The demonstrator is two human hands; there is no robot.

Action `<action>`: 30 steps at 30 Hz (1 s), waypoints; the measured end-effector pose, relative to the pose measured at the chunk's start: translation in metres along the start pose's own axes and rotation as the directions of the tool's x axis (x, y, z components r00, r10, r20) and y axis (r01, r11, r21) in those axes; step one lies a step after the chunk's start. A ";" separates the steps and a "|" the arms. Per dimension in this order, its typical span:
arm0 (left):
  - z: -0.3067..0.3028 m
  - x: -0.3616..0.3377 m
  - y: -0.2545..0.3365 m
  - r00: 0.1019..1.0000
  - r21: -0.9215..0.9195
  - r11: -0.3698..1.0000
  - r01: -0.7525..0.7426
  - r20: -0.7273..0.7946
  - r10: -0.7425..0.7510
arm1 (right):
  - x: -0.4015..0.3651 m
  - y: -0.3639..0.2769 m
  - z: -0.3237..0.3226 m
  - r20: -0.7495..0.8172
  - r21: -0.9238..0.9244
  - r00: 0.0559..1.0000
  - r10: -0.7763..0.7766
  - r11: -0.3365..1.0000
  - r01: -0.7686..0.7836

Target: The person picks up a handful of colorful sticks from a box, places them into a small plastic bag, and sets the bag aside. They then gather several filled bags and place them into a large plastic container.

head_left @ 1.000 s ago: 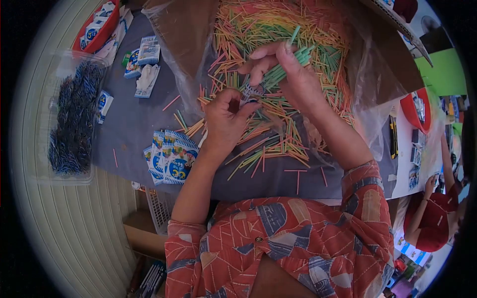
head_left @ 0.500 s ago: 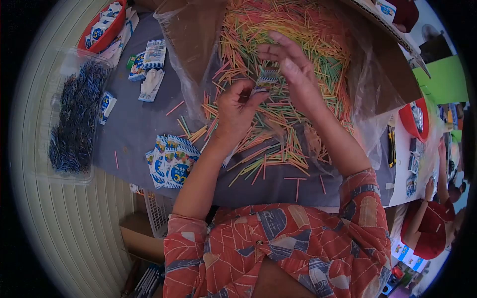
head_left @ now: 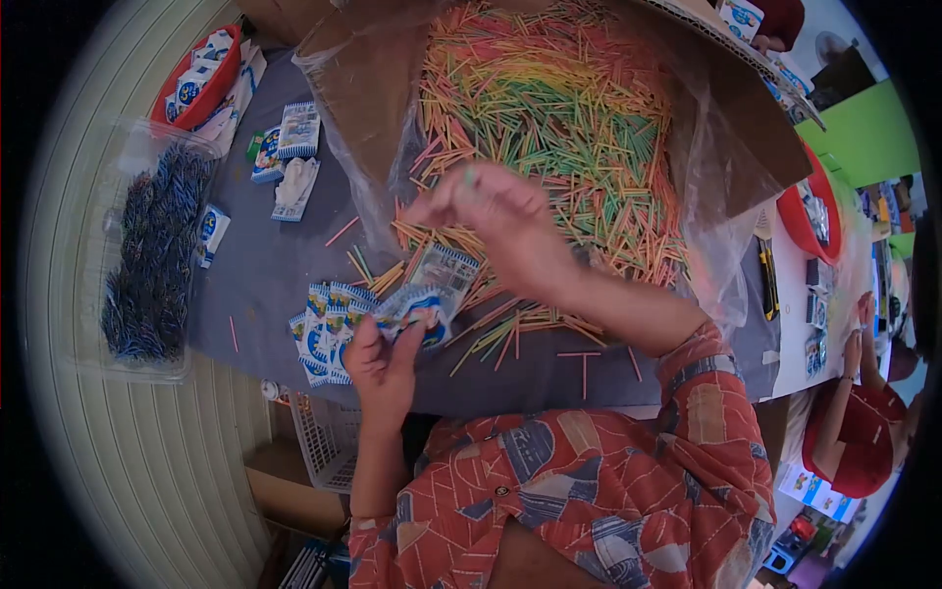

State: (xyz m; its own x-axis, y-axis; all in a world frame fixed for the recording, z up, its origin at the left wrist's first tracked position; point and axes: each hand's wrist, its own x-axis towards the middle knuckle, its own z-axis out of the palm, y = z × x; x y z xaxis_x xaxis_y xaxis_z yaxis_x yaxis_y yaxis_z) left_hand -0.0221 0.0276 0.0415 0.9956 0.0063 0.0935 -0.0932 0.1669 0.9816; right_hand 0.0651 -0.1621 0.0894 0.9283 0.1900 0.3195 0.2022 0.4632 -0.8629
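My left hand point(head_left: 383, 368) is at the lower right of a pile of blue and white packets point(head_left: 324, 329), its thumb and forefinger at the edge of another packet point(head_left: 422, 314). A clear-windowed packet point(head_left: 446, 270) lies just beyond it. My right hand point(head_left: 496, 211) is raised over the near left part of a box full of coloured sticks point(head_left: 589, 128). Its fingers are bent and blurred, with a small greenish thing at the fingertips that I cannot make out. Loose sticks point(head_left: 500, 329) lie on the grey cloth in front of the box.
A clear tray of dark twist ties point(head_left: 157, 255) stands at the left, below a red basket of packets point(head_left: 201, 79). More packets point(head_left: 297, 133) lie between tray and box. At the right are a yellow cutter point(head_left: 768, 280), another red basket point(head_left: 819, 211) and a co-worker point(head_left: 854, 432).
My left hand has come down and left, to the packet pile. My right hand has moved left and its fingers have bent. Packets now show beside the pile.
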 end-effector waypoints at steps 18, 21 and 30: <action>-0.021 0.013 0.003 0.929 0.939 0.159 -0.305 0.258 0.264 | 0.182 0.038 -0.135 -0.421 -0.864 0.790 0.447 -0.462 -0.199; 0.013 0.025 -0.006 0.914 0.870 0.280 -0.406 0.384 0.132 | 0.188 0.058 -0.139 -0.403 -0.828 0.828 0.390 -0.541 -0.149; 0.011 0.023 -0.034 0.824 0.802 0.233 -0.550 0.478 0.303 | 0.182 0.037 -0.209 0.017 -0.949 0.996 0.090 -0.311 0.045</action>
State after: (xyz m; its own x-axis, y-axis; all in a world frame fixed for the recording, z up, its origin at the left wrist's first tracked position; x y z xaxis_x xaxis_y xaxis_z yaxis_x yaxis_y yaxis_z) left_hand 0.0041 0.0112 0.0122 0.7880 -0.4155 0.4543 -0.5773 -0.7552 0.3105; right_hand 0.3068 -0.2910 0.0337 0.9374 0.2459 0.2468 0.2745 -0.9575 -0.0889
